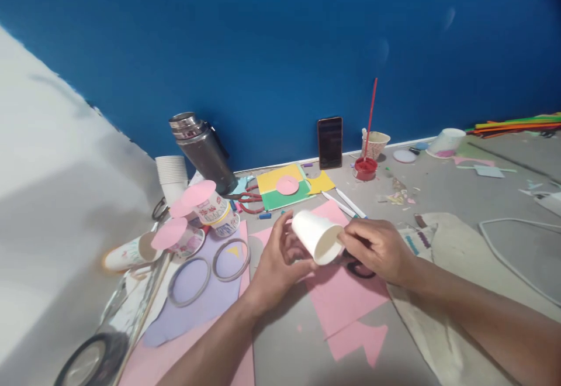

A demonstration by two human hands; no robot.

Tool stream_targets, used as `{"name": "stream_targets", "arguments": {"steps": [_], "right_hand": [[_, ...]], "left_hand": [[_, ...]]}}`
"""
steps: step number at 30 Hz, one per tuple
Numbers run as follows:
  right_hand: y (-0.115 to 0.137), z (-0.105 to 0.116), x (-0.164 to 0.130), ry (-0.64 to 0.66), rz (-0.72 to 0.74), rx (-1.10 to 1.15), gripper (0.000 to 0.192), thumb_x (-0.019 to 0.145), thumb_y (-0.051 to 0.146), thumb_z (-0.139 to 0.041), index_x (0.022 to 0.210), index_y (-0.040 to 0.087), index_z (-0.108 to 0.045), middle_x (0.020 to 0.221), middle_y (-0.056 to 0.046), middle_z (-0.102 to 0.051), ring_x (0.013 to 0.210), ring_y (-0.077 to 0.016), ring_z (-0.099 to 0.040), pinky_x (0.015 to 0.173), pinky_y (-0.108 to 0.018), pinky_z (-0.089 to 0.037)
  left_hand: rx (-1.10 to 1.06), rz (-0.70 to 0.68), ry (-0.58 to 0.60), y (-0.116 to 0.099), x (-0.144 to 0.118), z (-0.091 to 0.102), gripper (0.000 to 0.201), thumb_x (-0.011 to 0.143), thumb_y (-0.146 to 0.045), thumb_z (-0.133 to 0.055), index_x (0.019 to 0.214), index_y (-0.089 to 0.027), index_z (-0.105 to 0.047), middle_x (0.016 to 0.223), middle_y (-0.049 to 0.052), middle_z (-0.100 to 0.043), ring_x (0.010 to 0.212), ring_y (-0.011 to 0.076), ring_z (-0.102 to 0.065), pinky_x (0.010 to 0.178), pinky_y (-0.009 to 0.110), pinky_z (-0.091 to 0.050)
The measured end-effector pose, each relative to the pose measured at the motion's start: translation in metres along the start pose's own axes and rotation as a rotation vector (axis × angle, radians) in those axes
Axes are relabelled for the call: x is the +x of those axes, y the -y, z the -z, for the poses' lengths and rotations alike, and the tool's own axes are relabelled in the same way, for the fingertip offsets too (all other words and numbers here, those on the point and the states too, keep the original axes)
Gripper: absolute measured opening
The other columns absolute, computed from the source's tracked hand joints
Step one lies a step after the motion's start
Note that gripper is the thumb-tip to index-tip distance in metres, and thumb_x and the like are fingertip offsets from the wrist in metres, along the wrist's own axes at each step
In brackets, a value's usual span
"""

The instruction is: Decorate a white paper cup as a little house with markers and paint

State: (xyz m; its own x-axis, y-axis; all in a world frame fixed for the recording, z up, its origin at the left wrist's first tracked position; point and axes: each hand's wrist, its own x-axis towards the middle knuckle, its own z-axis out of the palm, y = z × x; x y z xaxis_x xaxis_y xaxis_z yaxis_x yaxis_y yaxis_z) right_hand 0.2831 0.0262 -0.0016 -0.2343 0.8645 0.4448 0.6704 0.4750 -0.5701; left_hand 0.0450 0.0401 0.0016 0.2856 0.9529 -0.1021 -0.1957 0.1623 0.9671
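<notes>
A white paper cup (316,235) lies on its side between my hands, its mouth turned toward me. My left hand (276,263) cups it from below and behind. My right hand (377,249) pinches its rim on the right side. Under my right hand a dark scissor handle (359,269) shows on the pink paper (342,298). Both hands hover just above the pink sheet on the grey table (442,193).
Left: paper cups with pink discs (199,202), two grey rings (231,259) on lilac paper, a tape roll (87,362), stacked cups (172,175), a steel flask (202,149). Behind: yellow-green card (280,187), red scissors, phone (330,142), red paint pot (365,168) with brush. Right: cloth bag (442,269), white cable.
</notes>
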Motion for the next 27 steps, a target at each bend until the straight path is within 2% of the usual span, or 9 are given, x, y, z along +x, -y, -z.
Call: {"name": "stream_targets", "arguments": {"steps": [3,5,9,12,15,16,19,22,27], "right_hand": [[0.002,-0.004,-0.006,-0.099,0.153,-0.216,0.045,0.106,0.029,-0.049,0.063,0.023,-0.060,0.057,-0.002,-0.062,0.055,-0.0151,-0.052,0.060,-0.032,-0.035],[0.006,-0.009,-0.011,-0.098,0.273,-0.294,0.043,0.106,0.026,-0.050,0.066,0.023,-0.064,0.061,-0.004,-0.066,0.058,-0.0160,-0.055,0.063,-0.034,-0.034],[0.009,-0.019,-0.013,-0.038,0.402,-0.198,0.036,0.106,0.032,-0.056,0.073,0.022,-0.068,0.063,-0.002,-0.068,0.058,-0.0153,-0.057,0.061,-0.033,-0.035],[-0.004,-0.014,-0.005,-0.065,0.261,-0.074,0.033,0.103,0.045,-0.063,0.082,0.021,-0.072,0.068,-0.001,-0.071,0.059,-0.0141,-0.060,0.060,-0.030,-0.040],[-0.026,-0.002,0.008,-0.049,-0.063,-0.204,0.029,0.105,0.034,-0.054,0.087,0.023,-0.074,0.084,-0.004,-0.078,0.073,-0.0162,-0.069,0.070,-0.028,-0.048],[-0.033,0.002,0.012,-0.058,-0.114,-0.248,0.026,0.103,0.031,-0.055,0.088,0.023,-0.075,0.089,-0.006,-0.080,0.080,-0.0190,-0.071,0.073,-0.030,-0.049],[-0.051,0.009,0.023,-0.069,-0.221,-0.328,0.018,0.098,0.027,-0.059,0.093,0.022,-0.076,0.100,-0.009,-0.080,0.095,-0.0251,-0.074,0.080,-0.034,-0.050],[-0.060,0.010,0.027,-0.051,-0.330,-0.391,0.017,0.096,0.027,-0.061,0.095,0.022,-0.076,0.101,-0.009,-0.080,0.094,-0.0266,-0.073,0.075,-0.035,-0.047],[-0.064,0.008,0.027,0.022,-0.446,-0.443,0.018,0.094,0.033,-0.065,0.103,0.022,-0.077,0.105,-0.009,-0.081,0.091,-0.0258,-0.073,0.070,-0.033,-0.042]], "left_hand": [[-0.205,0.219,0.134,-0.002,-0.001,-0.001,0.072,0.074,-0.041,-0.094,0.137,-0.021,-0.065,0.117,0.016,-0.074,0.088,0.0265,-0.074,0.076,0.037,-0.058],[-0.259,0.235,0.174,-0.003,-0.004,-0.003,0.064,0.078,-0.054,-0.089,0.126,-0.016,-0.071,0.105,0.015,-0.076,0.082,0.0247,-0.073,0.073,0.035,-0.058],[-0.232,0.205,0.187,-0.005,-0.009,-0.004,0.052,0.076,-0.048,-0.092,0.113,-0.014,-0.076,0.094,0.012,-0.078,0.083,0.0246,-0.073,0.071,0.030,-0.055],[-0.241,0.234,0.127,-0.003,-0.007,0.000,0.047,0.077,-0.043,-0.091,0.111,-0.014,-0.076,0.093,0.012,-0.078,0.078,0.0225,-0.072,0.067,0.029,-0.055],[-0.297,0.248,0.021,0.001,-0.002,0.004,0.043,0.076,-0.036,-0.091,0.108,-0.013,-0.074,0.093,0.011,-0.078,0.079,0.0239,-0.074,0.071,0.032,-0.058],[-0.320,0.263,-0.002,0.003,-0.001,0.004,0.043,0.076,-0.034,-0.089,0.109,-0.013,-0.073,0.094,0.012,-0.079,0.082,0.0268,-0.076,0.074,0.036,-0.060],[-0.389,0.312,-0.034,0.003,0.000,0.005,0.043,0.080,-0.032,-0.082,0.116,-0.012,-0.068,0.098,0.016,-0.080,0.089,0.0355,-0.080,0.087,0.050,-0.063],[-0.439,0.332,-0.043,0.001,0.000,0.005,0.047,0.083,-0.032,-0.077,0.123,-0.010,-0.065,0.103,0.020,-0.080,0.094,0.0378,-0.081,0.096,0.056,-0.061],[-0.443,0.290,-0.082,-0.004,0.004,0.009,0.049,0.089,-0.044,-0.075,0.124,-0.011,-0.063,0.100,0.020,-0.080,0.083,0.0353,-0.080,0.081,0.052,-0.065]]}}
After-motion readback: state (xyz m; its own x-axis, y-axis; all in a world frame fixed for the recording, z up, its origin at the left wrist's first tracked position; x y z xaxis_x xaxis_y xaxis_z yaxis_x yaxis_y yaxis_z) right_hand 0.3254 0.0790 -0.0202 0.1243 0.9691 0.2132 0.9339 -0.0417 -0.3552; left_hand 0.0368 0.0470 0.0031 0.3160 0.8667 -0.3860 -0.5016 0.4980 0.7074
